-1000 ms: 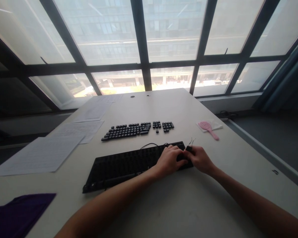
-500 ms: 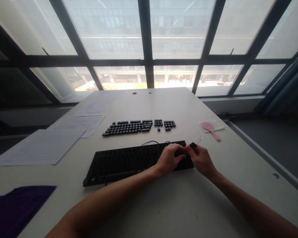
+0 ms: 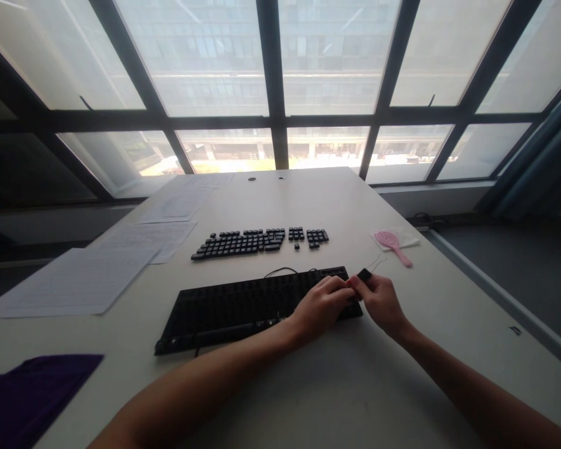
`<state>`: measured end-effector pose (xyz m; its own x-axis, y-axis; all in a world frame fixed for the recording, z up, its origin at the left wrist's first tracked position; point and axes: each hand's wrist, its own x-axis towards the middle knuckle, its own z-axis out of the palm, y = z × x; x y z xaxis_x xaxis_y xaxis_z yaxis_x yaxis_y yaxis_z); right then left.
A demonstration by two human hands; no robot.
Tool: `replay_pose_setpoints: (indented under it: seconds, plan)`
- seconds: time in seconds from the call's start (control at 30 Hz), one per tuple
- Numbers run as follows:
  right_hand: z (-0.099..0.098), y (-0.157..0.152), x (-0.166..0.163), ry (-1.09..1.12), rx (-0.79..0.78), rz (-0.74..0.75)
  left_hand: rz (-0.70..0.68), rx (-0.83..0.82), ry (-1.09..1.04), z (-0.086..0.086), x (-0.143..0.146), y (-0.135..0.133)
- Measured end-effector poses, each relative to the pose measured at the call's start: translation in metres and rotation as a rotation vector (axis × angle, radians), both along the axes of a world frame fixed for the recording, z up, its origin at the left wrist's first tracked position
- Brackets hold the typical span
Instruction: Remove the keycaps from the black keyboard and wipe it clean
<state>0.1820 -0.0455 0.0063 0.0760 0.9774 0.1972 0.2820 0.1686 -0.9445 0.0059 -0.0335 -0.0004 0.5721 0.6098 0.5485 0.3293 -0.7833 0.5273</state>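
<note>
A black keyboard base (image 3: 234, 305) with its keys off lies in front of me on the white table (image 3: 336, 386). My left hand (image 3: 320, 305) rests curled on its right end, fingers closed against something I cannot make out. My right hand (image 3: 378, 298) is just right of it, pinching a small keycap puller (image 3: 365, 273) with a black grip and wire loops pointing away. The fingertips of both hands meet over the keyboard's right edge. Beyond it, the removed black keycaps (image 3: 260, 241) sit laid out in rows.
A pink hairbrush (image 3: 391, 244) lies on a white sheet to the right. Printed papers (image 3: 88, 277) cover the left side of the table, and a purple cloth (image 3: 32, 399) sits at the near left corner. Large windows stand behind the table.
Both hands stay at the keyboard's right end. The right hand has tilted the puller's wire end outward to the right and drawn in to the left fingertips.
</note>
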Motion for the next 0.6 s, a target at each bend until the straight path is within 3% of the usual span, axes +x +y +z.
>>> replay_pose_setpoints:
  seconds: [0.17,0.33,0.47,0.6]
  plan:
    - [0.001,0.001,-0.001,0.077,-0.037,-0.017,0.022,-0.052,-0.052,0.015,-0.003,0.002]
    - [-0.004,0.004,-0.001,0.103,-0.041,-0.011,0.259,-0.123,-0.02,0.032,-0.013,0.05]
    - [-0.007,0.005,0.0,0.103,-0.053,0.002,0.342,-0.118,0.2,0.026,-0.011,0.102]
    - [-0.006,0.006,0.001,0.12,-0.051,0.003,0.393,-0.02,0.307,0.011,-0.003,0.132]
